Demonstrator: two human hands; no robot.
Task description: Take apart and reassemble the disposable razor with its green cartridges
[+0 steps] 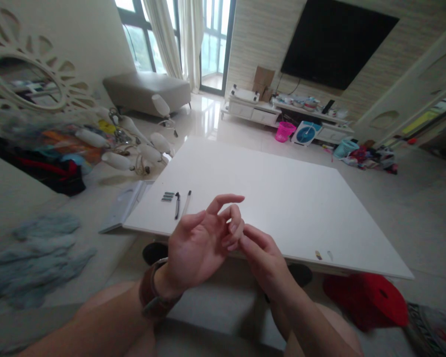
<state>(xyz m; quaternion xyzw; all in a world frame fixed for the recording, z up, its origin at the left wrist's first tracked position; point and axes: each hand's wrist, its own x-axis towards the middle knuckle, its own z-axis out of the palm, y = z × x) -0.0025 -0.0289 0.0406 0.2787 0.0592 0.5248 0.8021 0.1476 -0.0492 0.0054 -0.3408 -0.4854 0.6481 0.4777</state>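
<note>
My left hand [204, 243], with a brown watch strap [158, 290] at the wrist, is turned palm up above the near edge of the white table [267, 193]. Its index finger reaches out and the other fingers curl loosely, with nothing visible in the palm. My right hand [262, 253] meets the left fingertips, its thumb and index finger pinched together. Whatever sits in that pinch is hidden or too small to name. Left of the hands lie a dark razor-like tool [177, 206], a slim stick with a black tip [187, 203] and several small dark strips [167, 197].
Near the table's right front lie a small brown-and-yellow piece [318, 255] and a clear piece [330, 255]. Beside that corner is a red object [371, 300]. A lamp with white shades [144, 151] stands past the left edge; grey cloth [40, 263] covers floor there.
</note>
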